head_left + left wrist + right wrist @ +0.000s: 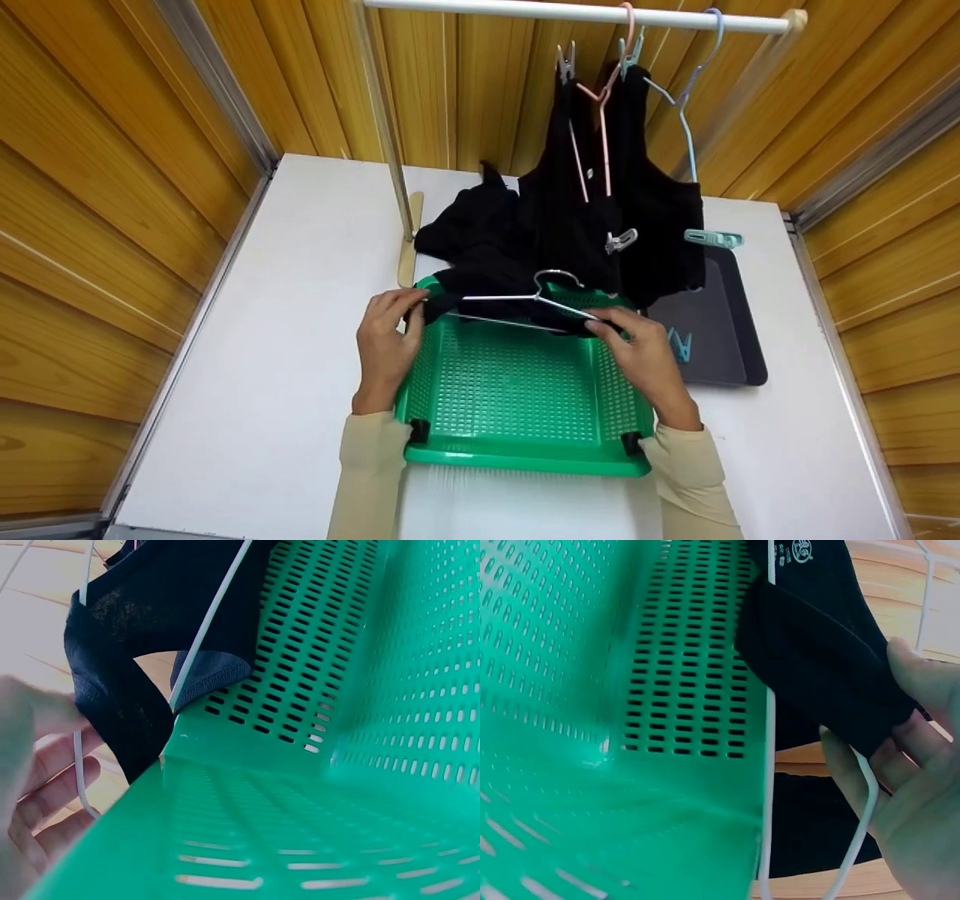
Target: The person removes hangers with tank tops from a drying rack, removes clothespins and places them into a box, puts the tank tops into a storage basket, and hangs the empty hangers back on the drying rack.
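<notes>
Above the green basket (529,459), both hands hold a white wire hanger (495,298) with a black sleeveless top (442,306) on it. The left hand (386,341) pinches the strap and wire at the hanger's left end; in the left wrist view, the strap (112,697) drapes over the wire. At the other end, the right hand (641,356) grips the right strap (817,660), its thumb and fingers on cloth and wire. White print shows inside the neckline in the right wrist view. The top's lower part merges with dark cloth behind the basket.
A white rail (495,9) crosses the back. From it hang black garments (652,217) on a pink hanger (604,135) and a blue hanger (686,112), with several clothespins (712,238) attached. At right, a dark tray (720,300) holds a blue clothespin (680,345).
</notes>
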`<action>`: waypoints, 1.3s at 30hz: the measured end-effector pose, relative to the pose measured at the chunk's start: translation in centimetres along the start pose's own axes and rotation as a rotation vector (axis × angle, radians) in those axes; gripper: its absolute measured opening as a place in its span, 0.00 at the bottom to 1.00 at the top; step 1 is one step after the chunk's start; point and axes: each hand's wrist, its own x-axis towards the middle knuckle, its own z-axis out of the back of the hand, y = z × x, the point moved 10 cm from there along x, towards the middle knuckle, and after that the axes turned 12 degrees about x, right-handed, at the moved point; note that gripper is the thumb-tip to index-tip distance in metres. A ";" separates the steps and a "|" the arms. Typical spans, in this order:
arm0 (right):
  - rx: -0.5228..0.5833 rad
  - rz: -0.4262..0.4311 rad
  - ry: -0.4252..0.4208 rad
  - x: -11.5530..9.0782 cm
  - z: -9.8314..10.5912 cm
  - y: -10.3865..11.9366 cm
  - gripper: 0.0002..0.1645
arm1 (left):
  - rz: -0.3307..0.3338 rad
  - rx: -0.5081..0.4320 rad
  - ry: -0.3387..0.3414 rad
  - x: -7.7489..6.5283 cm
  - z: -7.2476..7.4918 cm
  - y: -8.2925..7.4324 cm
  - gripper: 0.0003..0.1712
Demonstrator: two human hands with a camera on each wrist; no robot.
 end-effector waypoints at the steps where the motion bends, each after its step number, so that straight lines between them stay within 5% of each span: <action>1: 0.009 0.016 -0.021 0.0 0.1 -0.1 0.12 | 0.001 -0.024 0.006 -0.1 -0.1 0.0 0.11; 6: 0.023 0.084 -0.095 0.0 0.3 0.1 0.13 | -0.017 -0.117 0.022 -0.2 -0.5 -0.5 0.14; 15: 0.060 0.142 -0.151 0.2 0.4 3.1 0.12 | 0.025 -0.068 -0.054 -0.1 0.0 0.0 0.09; 26: 0.087 0.166 -0.155 -0.6 1.8 0.4 0.14 | 0.088 -0.126 -0.158 0.1 1.3 0.7 0.08; 39: 0.068 0.267 -0.253 -0.5 3.2 1.6 0.21 | 0.147 -0.085 -0.182 0.1 1.7 1.3 0.05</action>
